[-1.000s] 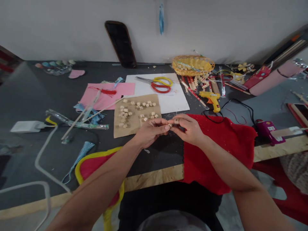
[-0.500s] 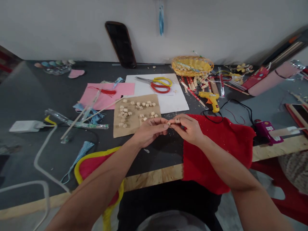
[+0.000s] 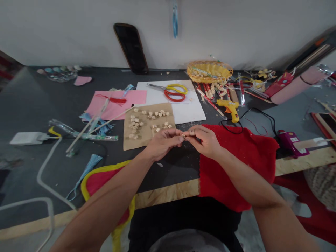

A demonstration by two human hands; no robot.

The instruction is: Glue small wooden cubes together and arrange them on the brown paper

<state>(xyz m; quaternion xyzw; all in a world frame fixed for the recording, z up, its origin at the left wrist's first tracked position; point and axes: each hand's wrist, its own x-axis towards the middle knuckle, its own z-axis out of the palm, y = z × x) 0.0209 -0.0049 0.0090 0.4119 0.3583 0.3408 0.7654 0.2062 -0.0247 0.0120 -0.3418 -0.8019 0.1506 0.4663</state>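
Between the fingertips of both hands is a small pale wooden piece, flower-like in outline and mostly covered by the fingers. My left hand pinches it from the left, thumb toward me. From the right, my right hand pinches the same piece with thumb and forefinger. Just beyond my left hand lies a sheet of brown cardboard, bearing several similar pale pieces in loose groups. A red cloth is spread under my right wrist and hangs over the table's front edge.
Scissors rest on white paper. To the right are a yellow glue gun with a black cord, a wicker basket, a purple box and a pink bottle. Leftward lie blue tassels, thin sticks and a white cable.
Both hands stay almost in place, with only slight finger shifts around the small wooden piece. The objects on the table look the same.
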